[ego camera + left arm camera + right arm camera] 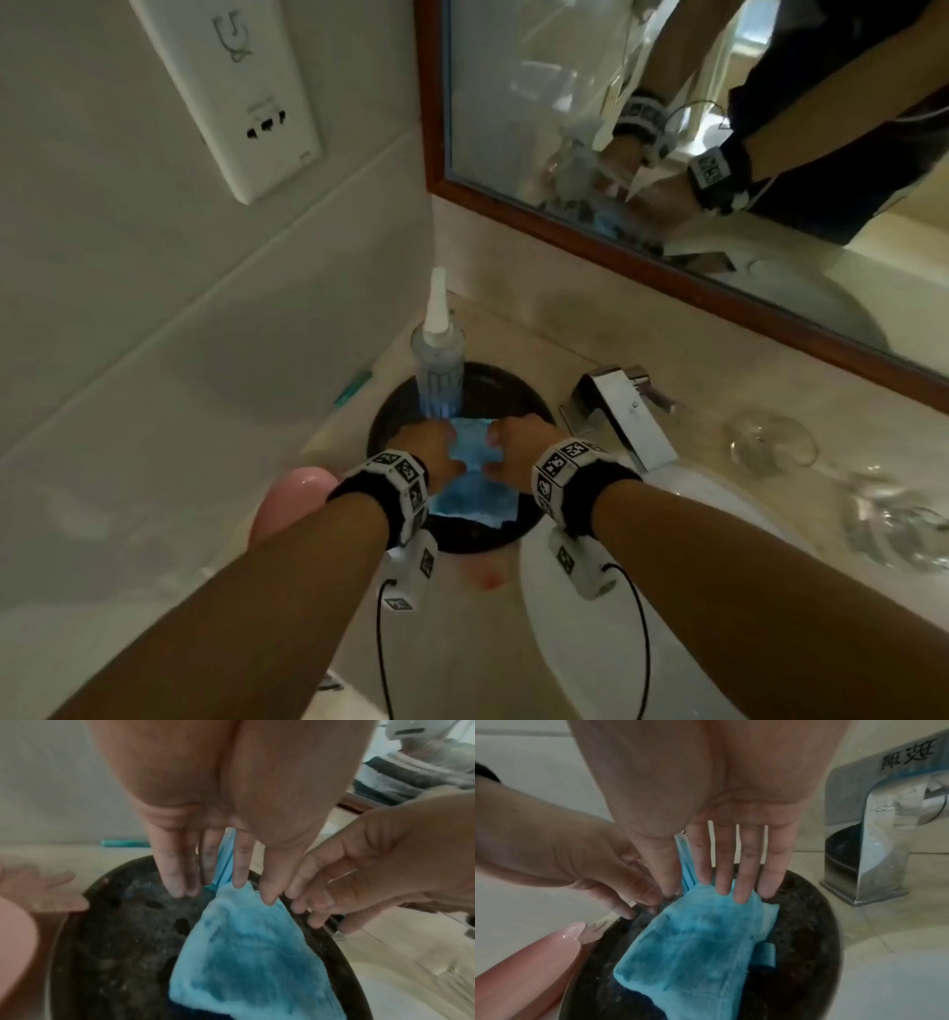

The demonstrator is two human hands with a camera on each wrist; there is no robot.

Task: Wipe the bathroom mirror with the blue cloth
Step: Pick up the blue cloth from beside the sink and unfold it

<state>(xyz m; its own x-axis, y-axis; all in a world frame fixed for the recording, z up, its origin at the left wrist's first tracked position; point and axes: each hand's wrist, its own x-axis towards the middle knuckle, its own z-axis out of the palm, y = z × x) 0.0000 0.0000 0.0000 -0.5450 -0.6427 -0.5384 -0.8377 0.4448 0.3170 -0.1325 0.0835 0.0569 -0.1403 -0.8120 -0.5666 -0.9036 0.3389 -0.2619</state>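
Both of my forearms, each with a tagged wristband, reach forward over the pale stone surface (pixel 513 329). Largest ahead is the wood-framed mirror (pixel 513 103) on the wall at right, above the surface. Below it, a round dark tray (pixel 493 385) sits on the surface beside the chrome faucet (pixel 616 411). Folded in the tray lies the blue cloth (pixel 472 462), in front of a clear spray bottle (pixel 439 370) standing at the tray's far edge. My left hand (pixel 431 452) has straight, extended fingers (pixel 177 870), their tips at the cloth's far corner, gripping nothing. My right hand (pixel 518 447) has its fingers (pixel 741 866) straight and slightly spread, tips resting on the cloth's far edge.
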